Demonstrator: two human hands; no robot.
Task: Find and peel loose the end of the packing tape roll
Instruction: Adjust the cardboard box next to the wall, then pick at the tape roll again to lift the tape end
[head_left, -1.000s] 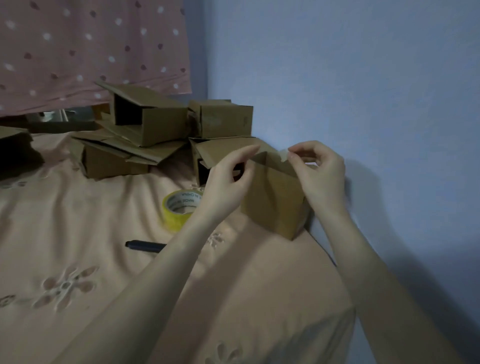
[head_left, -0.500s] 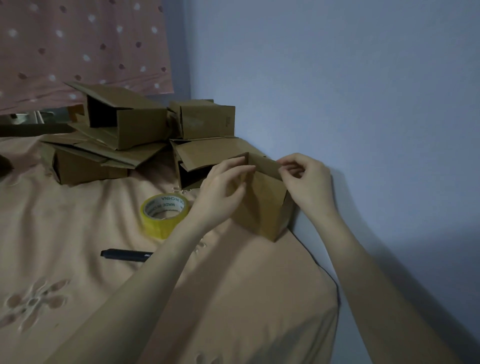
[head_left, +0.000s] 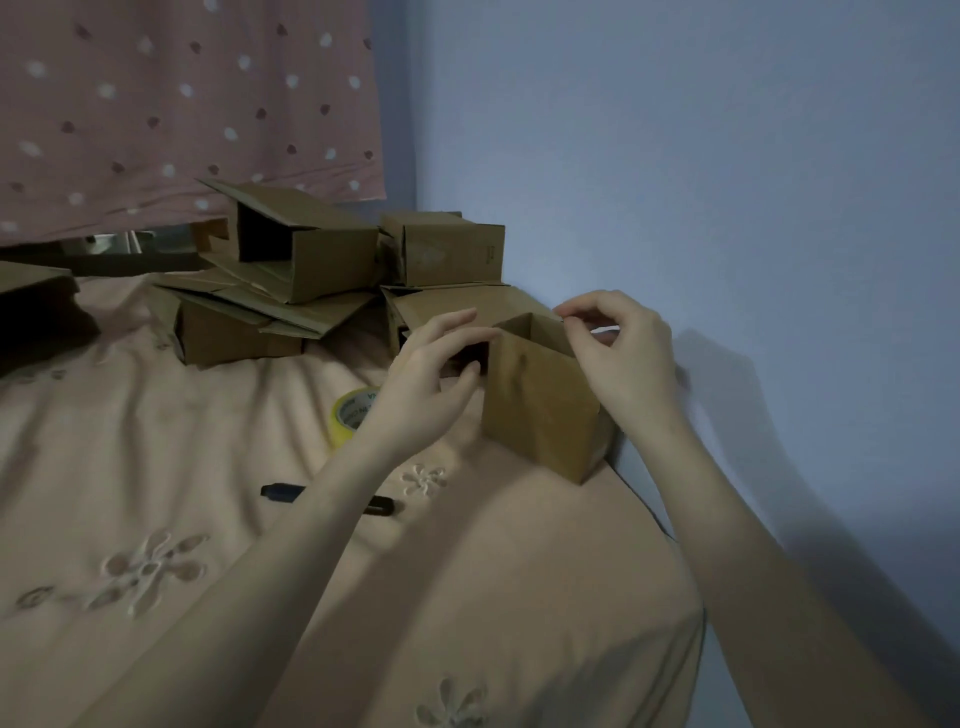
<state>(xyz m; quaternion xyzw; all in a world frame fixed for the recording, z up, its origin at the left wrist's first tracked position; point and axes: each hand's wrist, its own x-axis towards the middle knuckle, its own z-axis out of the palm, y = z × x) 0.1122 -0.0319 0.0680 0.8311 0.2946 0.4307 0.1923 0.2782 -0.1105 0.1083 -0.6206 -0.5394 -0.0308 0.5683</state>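
While the packing tape roll (head_left: 349, 415) lies flat on the bed (head_left: 156, 467), partly hidden behind the left forearm, neither hand touches it. Its loose end cannot be made out from this view. Just beyond it, the left hand (head_left: 431, 374) has slipped off the small cardboard box (head_left: 540, 400); half a second ago its fingers met the box's top edge, and now the grip is released, fingers spread beside the near wall. The right hand (head_left: 618, 358) continues pinching the far rim of the box. A black marker (head_left: 283, 491) rests near the roll. Judged from this, the left hand is freed for the roll, and peeling has not begun.
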